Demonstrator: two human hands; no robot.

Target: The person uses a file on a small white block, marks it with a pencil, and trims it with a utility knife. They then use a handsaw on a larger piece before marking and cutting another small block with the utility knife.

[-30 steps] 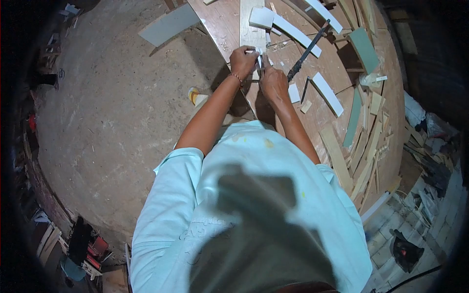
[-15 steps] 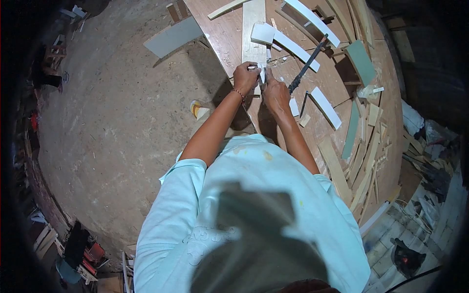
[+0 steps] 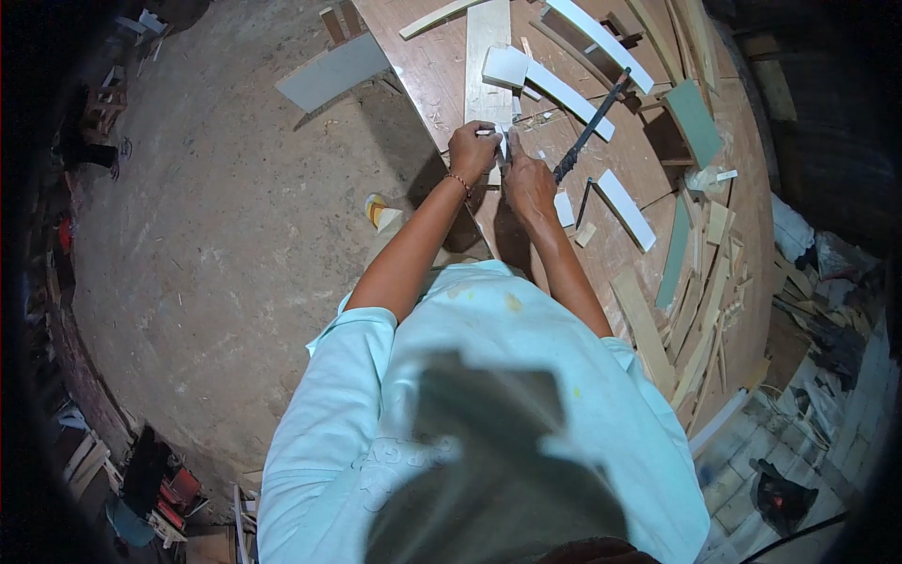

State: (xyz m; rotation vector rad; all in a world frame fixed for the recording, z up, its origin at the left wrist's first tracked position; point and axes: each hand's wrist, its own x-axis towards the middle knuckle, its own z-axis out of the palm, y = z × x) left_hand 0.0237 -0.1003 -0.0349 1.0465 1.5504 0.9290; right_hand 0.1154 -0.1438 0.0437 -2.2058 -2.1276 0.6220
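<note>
My left hand point(image 3: 473, 151) is closed, pinching a small white piece point(image 3: 500, 138) over the near end of a pale wooden board point(image 3: 489, 99). Just right of it, my right hand point(image 3: 529, 180) is closed with the index finger pointing forward along a thin, blade-like grey tool. That tool meets the white piece, and most of it is hidden by the fingers. Beside the right hand lie a dark bar with a wrapped end point(image 3: 590, 132), a thin black stick point(image 3: 583, 202) and a white strip point(image 3: 626, 210). A small wooden block point(image 3: 584, 234) sits near the right forearm.
Curved white strips point(image 3: 571, 97) and a green panel point(image 3: 695, 122) lie on the brown worktable point(image 3: 432, 70). Wooden offcuts point(image 3: 644, 324) are heaped along its right side. A grey panel point(image 3: 334, 73) juts out past the table's left edge, above the concrete floor point(image 3: 244, 216).
My right hand has shifted slightly left and forward against the white piece. My left hand stays almost where it was.
</note>
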